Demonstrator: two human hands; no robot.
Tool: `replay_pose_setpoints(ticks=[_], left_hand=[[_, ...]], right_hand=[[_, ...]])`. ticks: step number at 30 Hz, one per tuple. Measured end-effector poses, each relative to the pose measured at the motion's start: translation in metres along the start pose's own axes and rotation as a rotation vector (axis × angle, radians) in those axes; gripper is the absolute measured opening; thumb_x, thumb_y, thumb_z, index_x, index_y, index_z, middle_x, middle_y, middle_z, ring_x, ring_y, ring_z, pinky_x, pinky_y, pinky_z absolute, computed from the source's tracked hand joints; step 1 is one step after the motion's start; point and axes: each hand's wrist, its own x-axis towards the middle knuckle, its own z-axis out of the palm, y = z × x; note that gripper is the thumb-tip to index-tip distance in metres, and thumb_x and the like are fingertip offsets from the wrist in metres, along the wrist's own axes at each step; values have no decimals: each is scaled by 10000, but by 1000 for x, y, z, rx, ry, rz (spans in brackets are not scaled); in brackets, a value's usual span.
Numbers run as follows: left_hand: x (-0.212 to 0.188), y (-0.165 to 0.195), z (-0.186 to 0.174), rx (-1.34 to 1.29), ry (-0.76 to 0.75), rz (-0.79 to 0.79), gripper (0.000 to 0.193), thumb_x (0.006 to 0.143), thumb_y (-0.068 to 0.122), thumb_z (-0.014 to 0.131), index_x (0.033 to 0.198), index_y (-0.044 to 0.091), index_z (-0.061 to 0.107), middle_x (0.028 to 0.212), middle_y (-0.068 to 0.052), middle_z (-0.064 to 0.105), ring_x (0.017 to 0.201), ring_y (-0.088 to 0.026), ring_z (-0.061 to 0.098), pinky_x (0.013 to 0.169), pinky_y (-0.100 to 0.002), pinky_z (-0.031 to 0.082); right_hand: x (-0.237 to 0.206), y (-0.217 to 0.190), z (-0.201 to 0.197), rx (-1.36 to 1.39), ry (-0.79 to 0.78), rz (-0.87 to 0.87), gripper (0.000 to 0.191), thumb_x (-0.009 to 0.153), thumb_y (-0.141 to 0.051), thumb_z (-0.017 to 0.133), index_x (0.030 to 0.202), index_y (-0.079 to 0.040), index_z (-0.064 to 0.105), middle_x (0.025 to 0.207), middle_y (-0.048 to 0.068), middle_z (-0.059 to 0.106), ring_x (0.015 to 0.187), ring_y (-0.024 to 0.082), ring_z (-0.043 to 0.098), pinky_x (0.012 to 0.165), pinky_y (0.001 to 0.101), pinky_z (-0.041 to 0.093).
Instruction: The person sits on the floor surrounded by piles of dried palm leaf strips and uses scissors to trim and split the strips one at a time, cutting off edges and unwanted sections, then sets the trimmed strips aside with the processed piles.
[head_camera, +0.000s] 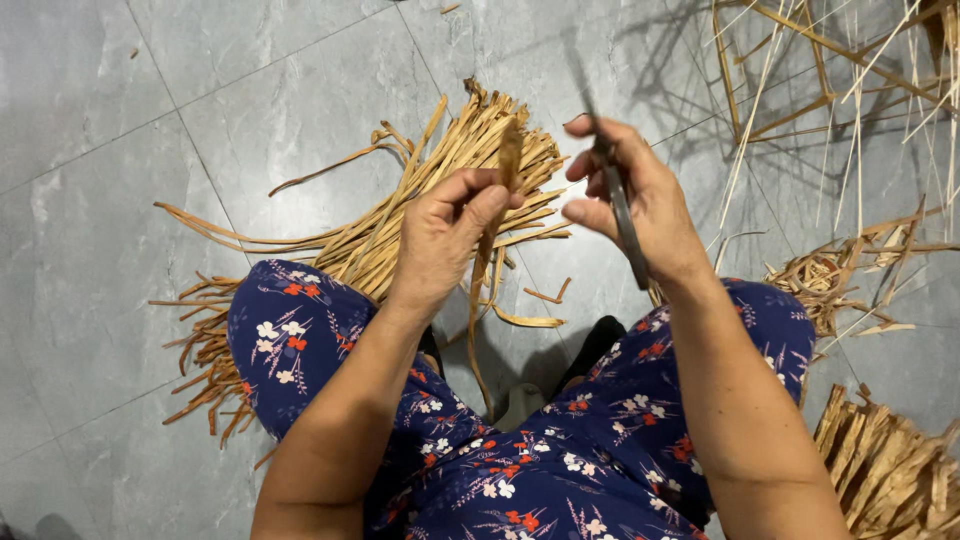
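Observation:
My left hand (447, 232) pinches a long tan plant strip (484, 270) near its upper end; the strip hangs down between my knees. My right hand (632, 200) is closed on a dark narrow blade or knife (612, 180), held upright just to the right of the strip's top. The two hands are a short gap apart above the floor. My lap is covered by a blue floral garment (560, 460).
A heap of similar tan strips (400, 220) fans out on the grey tiled floor (120, 150) beyond my left knee. A bundle of strips (890, 470) lies at the lower right, a tangled clump (820, 280) at the right, thin sticks (830, 80) at the top right.

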Motion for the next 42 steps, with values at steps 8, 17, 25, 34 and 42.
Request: replay_pose_setpoints(ticks=[8,17,25,34,42], left_hand=[[2,-3,-11,-183,10,0,223,1024,168,663,1164,-6,657,1012,-54,730,960,-116,706,870,-250,572],[-3,3,-15,36,19,-33,213,1001,162,696,1117,-16,699,904,-27,718,806,-66,687,735,-204,563],[-2,9,-21,104,34,-61,198,1008,175,701,1056,-17,712,831,-12,697,757,-56,656,691,-195,523],[1,16,-30,169,44,-88,169,987,164,704,1034,4,727,817,-7,707,745,-47,660,689,-193,539],[0,13,-31,20,47,-78,180,978,128,705,1115,14,686,951,-30,745,860,-52,698,756,-198,556]], right_hand=[[-9,1,0,-242,-181,-40,773,786,-408,878,1399,-52,567,1183,17,636,1075,104,610,913,267,514],[-9,-4,0,-275,-185,85,731,698,-373,916,1298,-44,660,918,-45,579,786,60,504,662,231,450],[-12,-10,10,-248,-119,237,568,681,-297,923,1160,-55,738,810,-87,594,693,24,471,591,210,426],[-8,-12,12,-137,-68,419,415,671,-289,902,1008,-85,773,593,-93,506,531,34,431,459,237,320],[-2,14,20,52,-32,251,452,819,-218,869,1211,-85,686,819,-72,564,757,21,533,681,182,455]])
